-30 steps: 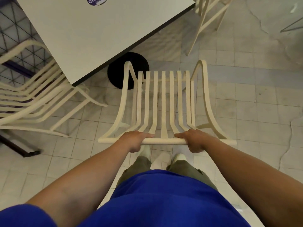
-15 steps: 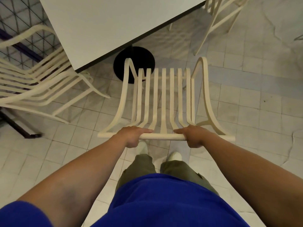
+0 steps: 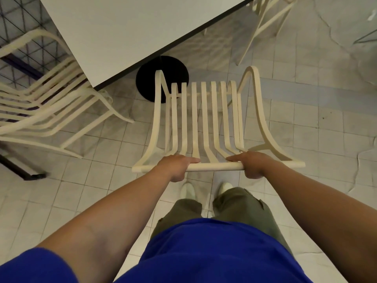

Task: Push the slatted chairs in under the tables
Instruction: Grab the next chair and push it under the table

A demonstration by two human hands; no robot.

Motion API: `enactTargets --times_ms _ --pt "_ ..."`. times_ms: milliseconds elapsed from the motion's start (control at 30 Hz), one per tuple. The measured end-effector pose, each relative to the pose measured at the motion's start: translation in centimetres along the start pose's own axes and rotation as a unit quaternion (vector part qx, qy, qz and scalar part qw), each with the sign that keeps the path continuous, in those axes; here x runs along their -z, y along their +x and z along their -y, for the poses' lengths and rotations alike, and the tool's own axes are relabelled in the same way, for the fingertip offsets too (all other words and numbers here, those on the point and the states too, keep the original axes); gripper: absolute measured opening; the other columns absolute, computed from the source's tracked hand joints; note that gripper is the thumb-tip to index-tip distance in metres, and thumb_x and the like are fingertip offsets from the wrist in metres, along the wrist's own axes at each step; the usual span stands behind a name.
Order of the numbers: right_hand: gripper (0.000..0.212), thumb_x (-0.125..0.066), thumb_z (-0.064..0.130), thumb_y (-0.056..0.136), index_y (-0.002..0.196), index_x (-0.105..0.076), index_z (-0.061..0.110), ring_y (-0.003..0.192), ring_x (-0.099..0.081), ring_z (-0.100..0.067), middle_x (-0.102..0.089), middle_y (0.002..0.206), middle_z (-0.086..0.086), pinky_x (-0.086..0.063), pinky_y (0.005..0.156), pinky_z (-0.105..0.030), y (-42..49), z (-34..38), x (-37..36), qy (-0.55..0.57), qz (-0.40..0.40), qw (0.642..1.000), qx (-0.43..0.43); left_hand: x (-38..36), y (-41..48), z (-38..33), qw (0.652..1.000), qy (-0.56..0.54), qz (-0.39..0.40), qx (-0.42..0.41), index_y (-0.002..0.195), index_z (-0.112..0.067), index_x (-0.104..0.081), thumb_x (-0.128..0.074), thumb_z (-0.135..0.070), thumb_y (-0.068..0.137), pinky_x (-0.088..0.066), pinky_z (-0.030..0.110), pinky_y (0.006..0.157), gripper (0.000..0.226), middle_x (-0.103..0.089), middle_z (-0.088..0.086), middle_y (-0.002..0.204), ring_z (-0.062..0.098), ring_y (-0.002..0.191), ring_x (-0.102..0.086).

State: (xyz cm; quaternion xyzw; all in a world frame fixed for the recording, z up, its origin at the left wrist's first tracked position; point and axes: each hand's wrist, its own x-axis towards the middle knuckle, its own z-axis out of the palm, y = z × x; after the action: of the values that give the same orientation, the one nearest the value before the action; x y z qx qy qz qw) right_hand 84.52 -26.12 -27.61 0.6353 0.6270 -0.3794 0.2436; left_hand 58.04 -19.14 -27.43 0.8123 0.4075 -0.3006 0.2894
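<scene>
A cream slatted chair (image 3: 205, 119) stands on the tiled floor right in front of me, its seat pointing at the table. My left hand (image 3: 177, 166) and my right hand (image 3: 251, 163) both grip its top back rail, about a shoulder's width apart. The white square table (image 3: 130, 27) fills the upper left, its near corner just left of the chair's front. The table's round black base (image 3: 149, 78) shows beneath the chair's front edge.
A second cream slatted chair (image 3: 40, 111) sits at the left with its seat partly under the table. A third chair's legs (image 3: 265, 23) show at the top right. A dark metal frame (image 3: 20, 166) lies at the far left. Open tiled floor spreads right.
The chair and I have moved forward toward the table; its front edge now reaches over the black base. Both hands keep the same grip on the rail.
</scene>
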Motion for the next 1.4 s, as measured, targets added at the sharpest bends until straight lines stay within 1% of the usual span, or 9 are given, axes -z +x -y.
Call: enactTargets --times_ms 167,300,400,533,700,967,1200,1267,1400 --pt "0.079 -0.060 0.009 0.085 0.148 -0.032 0.047 0.104 -0.058 -0.021 -0.056 0.130 0.000 -0.047 0.085 -0.030 0.0 -0.4 0.0 0.007 0.005 1.000 0.012 0.0 0.0 -0.1 1.000 -0.005 0.008 0.012 0.148 -0.058 -0.027 -0.056 -0.003 0.091 -0.044 0.032 0.067 0.084 -0.053 0.001 0.116 0.020 0.088 -0.056" --pt "0.082 -0.064 0.015 0.084 0.149 -0.028 0.048 0.101 -0.055 -0.018 -0.054 0.132 -0.001 -0.045 0.090 -0.030 -0.1 -1.6 0.5 0.021 0.026 0.999 0.033 0.2 -0.2 -0.5 1.000 -0.014 0.013 0.024 0.149 -0.058 -0.026 -0.053 -0.002 0.091 -0.042 0.030 0.063 0.085 -0.048 -0.004 0.104 0.016 0.079 -0.051" --pt "0.082 -0.060 0.009 0.087 0.149 -0.026 0.051 0.109 -0.056 -0.021 -0.053 0.135 -0.001 -0.044 0.088 -0.029 -0.5 -2.3 0.3 0.005 0.018 0.999 0.031 0.3 -0.4 -0.8 0.999 -0.014 0.015 0.036 0.149 -0.057 -0.025 -0.054 0.000 0.092 -0.043 0.029 0.065 0.086 -0.048 -0.005 0.103 0.015 0.079 -0.051" --pt "0.084 -0.060 0.003 0.088 0.151 -0.026 0.047 0.109 -0.057 -0.022 -0.053 0.134 -0.002 -0.045 0.089 -0.030 -0.4 -2.4 0.2 0.007 0.013 0.999 0.050 0.4 -0.5 -1.0 0.999 -0.018 0.015 0.042 0.149 -0.059 -0.025 -0.052 0.002 0.093 -0.042 0.029 0.065 0.087 -0.050 -0.004 0.107 0.015 0.079 -0.052" --pt "0.084 -0.062 0.002 0.088 0.151 -0.027 0.045 0.107 -0.056 -0.021 -0.052 0.133 -0.002 -0.044 0.090 -0.031 -0.4 -3.1 0.0 0.010 0.010 0.998 0.066 -0.1 -0.8 -1.5 0.998 -0.020 0.013 0.054 0.148 -0.062 -0.022 -0.052 0.002 0.094 -0.049 0.032 0.070 0.088 -0.055 -0.001 0.115 0.019 0.086 -0.056" --pt "0.085 -0.063 0.004 0.086 0.149 -0.029 0.049 0.103 -0.057 -0.019 -0.054 0.126 0.000 -0.050 0.091 -0.034 -0.2 -5.9 0.6 -0.025 0.020 0.996 0.080 -1.2 -0.6 -4.4 0.997 -0.038 0.001 0.072 0.150 -0.059 -0.022 -0.054 -0.001 0.093 -0.056 0.036 0.079 0.087 -0.056 0.000 0.116 0.020 0.090 -0.059" --pt "0.083 -0.061 0.006 0.087 0.148 -0.028 0.051 0.103 -0.056 -0.019 -0.053 0.126 -0.001 -0.047 0.089 -0.031 0.2 -8.6 2.1 -0.048 0.027 0.994 0.099 -0.9 -0.2 -7.4 0.993 -0.065 0.001 0.095 0.151 -0.057 -0.021 -0.049 -0.001 0.095 -0.047 0.032 0.071 0.084 -0.053 0.001 0.111 0.019 0.085 -0.054" --pt "0.083 -0.061 0.006 0.087 0.149 -0.027 0.052 0.102 -0.056 -0.018 -0.052 0.125 0.000 -0.046 0.087 -0.030 0.4 -9.2 2.5 -0.052 0.030 0.993 0.103 -1.1 -0.1 -8.1 0.992 -0.074 -0.002 0.102 0.151 -0.056 -0.021 -0.050 -0.001 0.094 -0.049 0.033 0.072 0.085 -0.051 -0.001 0.109 0.019 0.086 -0.055" --pt "0.084 -0.061 0.006 0.087 0.149 -0.026 0.051 0.107 -0.057 -0.021 -0.052 0.128 -0.001 -0.047 0.091 -0.032 0.7 -10.3 3.5 -0.077 0.040 0.990 0.115 -1.2 0.2 -9.6 0.990 -0.091 -0.009 0.111 0.152 -0.055 -0.022 -0.052 -0.001 0.094 -0.050 0.033 0.074 0.085 -0.055 0.002 0.116 0.019 0.088 -0.056"
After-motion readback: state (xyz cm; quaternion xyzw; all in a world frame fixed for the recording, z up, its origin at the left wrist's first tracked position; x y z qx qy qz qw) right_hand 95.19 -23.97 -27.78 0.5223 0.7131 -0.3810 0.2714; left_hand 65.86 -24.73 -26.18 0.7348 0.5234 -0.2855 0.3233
